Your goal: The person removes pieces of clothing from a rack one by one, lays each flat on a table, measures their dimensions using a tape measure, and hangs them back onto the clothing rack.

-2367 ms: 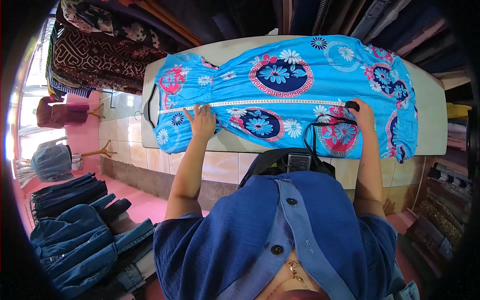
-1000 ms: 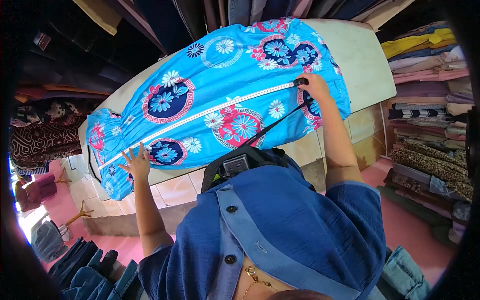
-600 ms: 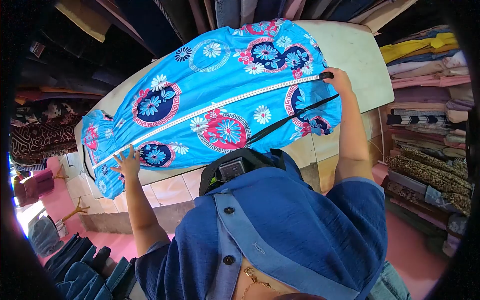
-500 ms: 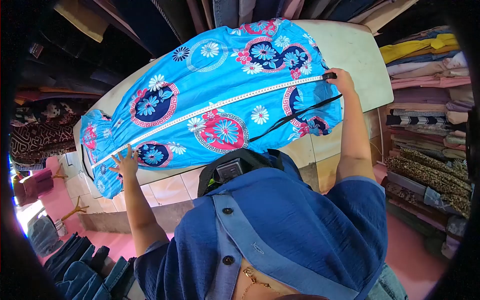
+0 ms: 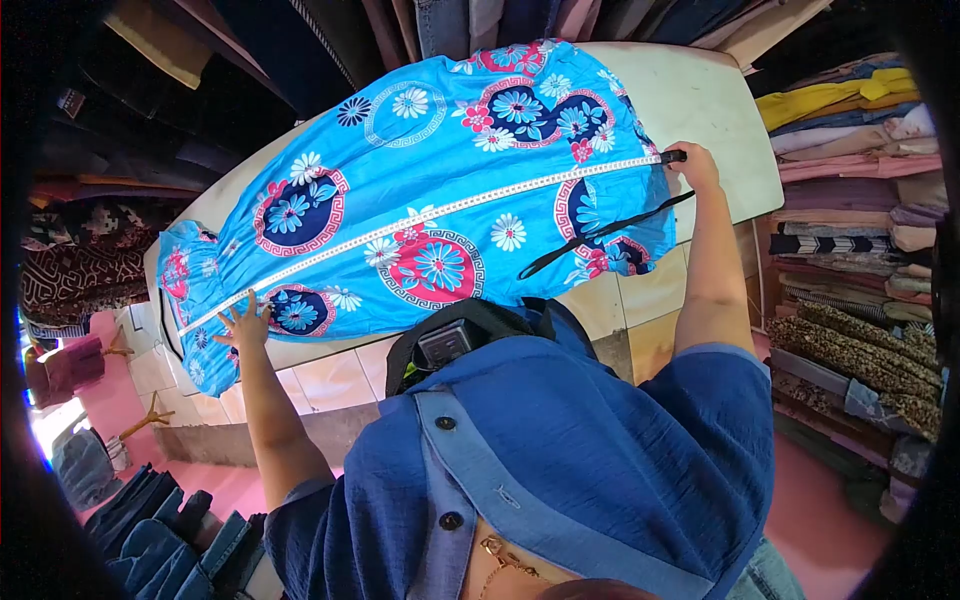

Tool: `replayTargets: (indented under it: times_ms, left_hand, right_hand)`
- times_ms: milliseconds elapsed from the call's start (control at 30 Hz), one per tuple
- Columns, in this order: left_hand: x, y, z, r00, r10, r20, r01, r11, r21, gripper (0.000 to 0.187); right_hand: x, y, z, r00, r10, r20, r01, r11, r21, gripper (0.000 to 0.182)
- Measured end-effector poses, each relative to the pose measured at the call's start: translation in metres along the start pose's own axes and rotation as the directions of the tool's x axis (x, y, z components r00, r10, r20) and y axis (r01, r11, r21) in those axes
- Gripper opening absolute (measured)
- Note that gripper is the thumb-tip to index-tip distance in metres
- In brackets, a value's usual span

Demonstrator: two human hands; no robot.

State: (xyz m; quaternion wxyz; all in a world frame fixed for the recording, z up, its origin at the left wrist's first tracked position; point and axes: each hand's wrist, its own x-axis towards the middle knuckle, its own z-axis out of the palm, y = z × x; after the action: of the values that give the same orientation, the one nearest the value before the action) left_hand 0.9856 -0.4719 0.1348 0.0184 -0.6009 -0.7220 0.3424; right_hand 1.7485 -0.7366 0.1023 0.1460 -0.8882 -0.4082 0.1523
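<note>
Measuring tape (image 5: 600, 172), white, narrow, marked along its length: laid lengthwise down the dress (image 5: 370, 180), from the hanger (image 5: 166, 326) end towards the hem. Hands well apart. Left hand (image 5: 245, 327): fingers spread, lying on the dress near its gathered waist, tips at the tape. Right hand (image 5: 697, 167): closed on the black tape case (image 5: 674, 156) at the hem end; thin black cord (image 5: 604, 231) trailing over the dress.

Handling, in my judgement: light, flat fingers at the waist, so the cloth does not drag; an even pull at the case, enough to take out slack without lifting the tape; creases smoothed beneath the line.

Dress: thin-looking, softly rumpled, bright blue; white daisies, navy and pink ovals, key-pattern borders. Beneath it, a pale, smooth surface (image 5: 725, 120) with rounded corners. Beyond the hem, folded garments (image 5: 850, 205) in layered stacks.
</note>
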Motion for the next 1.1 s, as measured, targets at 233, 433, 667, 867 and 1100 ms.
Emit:
replayTargets:
  times_ms: [233,433,667,867,1100]
  left_hand:
    - [0.004,-0.002,0.004,1.0,-0.001,0.007,0.001,1.0,-0.003,0.061]
    - [0.006,0.0,0.005,1.0,-0.015,0.012,0.016,1.0,-0.018,0.061]
    - [0.004,0.0,0.007,1.0,-0.02,-0.005,0.02,0.999,-0.05,0.061]
    - [0.004,0.0,0.009,1.0,-0.025,-0.005,0.025,0.998,-0.066,0.061]
    - [0.011,-0.002,0.022,0.999,-0.044,-0.015,0.043,0.997,-0.061,0.063]
  right_hand:
    - [0.006,0.009,-0.002,0.999,-0.027,0.035,0.026,0.999,0.02,0.032]
    - [0.012,0.02,-0.001,0.994,-0.056,0.095,0.042,0.989,0.141,0.034]
    - [0.012,0.023,-0.001,0.992,-0.058,0.114,0.034,0.978,0.207,0.033]
    - [0.012,0.023,0.0,0.99,-0.114,0.08,0.098,0.978,0.183,0.032]
    - [0.013,0.024,0.0,0.99,-0.104,0.098,0.08,0.971,0.224,0.033]
